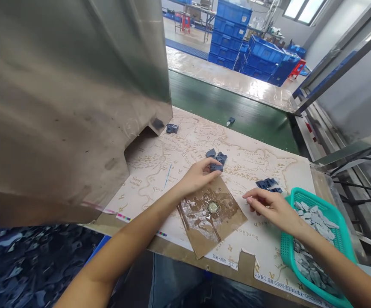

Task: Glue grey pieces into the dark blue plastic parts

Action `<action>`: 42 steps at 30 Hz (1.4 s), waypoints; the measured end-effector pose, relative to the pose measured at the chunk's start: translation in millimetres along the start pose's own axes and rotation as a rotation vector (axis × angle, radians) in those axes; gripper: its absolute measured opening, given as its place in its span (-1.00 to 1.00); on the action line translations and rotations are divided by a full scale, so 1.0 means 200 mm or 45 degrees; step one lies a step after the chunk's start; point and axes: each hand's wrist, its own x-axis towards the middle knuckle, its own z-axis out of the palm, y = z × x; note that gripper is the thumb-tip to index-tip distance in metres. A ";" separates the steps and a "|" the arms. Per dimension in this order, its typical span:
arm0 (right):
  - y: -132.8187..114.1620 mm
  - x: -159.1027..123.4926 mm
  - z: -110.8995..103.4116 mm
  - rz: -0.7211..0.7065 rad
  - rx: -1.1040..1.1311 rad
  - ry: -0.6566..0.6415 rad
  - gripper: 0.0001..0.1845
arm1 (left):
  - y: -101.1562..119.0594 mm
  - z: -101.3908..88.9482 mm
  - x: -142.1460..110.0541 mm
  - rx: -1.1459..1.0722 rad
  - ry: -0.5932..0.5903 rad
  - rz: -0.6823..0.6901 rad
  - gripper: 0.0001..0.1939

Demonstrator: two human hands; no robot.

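My left hand [201, 173] is closed on a small dark blue-grey plastic piece [216, 168], just beyond a brown board [201, 231] wrapped in clear tape. A small round metal part [213, 208] sits on that board. Two similar dark pieces [220, 158] lie right behind the left fingers. To the right, my right hand [267, 205] hovers above the map-printed sheet [185, 145], its thumb and fingertips brought together; whatever they hold is too small or hidden to make out. Several dark pieces [267, 184] lie beyond it.
A green basket [345, 233] of grey pieces stands under my right forearm. A large metal panel [76, 107] blocks the left side, above a heap of dark pieces [38, 265]. Behind the sheet runs a green conveyor belt [201, 96]; blue crates [227, 32] are stacked beyond.
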 end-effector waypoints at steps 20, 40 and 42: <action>0.03 0.12 0.15 0.135 0.595 -0.010 -0.73 | 0.00 0.00 0.01 0.076 -0.034 -0.035 -0.81; -0.06 0.15 0.28 -0.285 0.181 0.019 -0.84 | 0.01 -0.02 0.02 -0.157 -0.095 0.063 -0.82; -0.04 0.15 0.28 -0.347 0.132 0.020 -0.83 | 0.01 -0.03 0.02 -0.176 -0.067 0.058 -0.82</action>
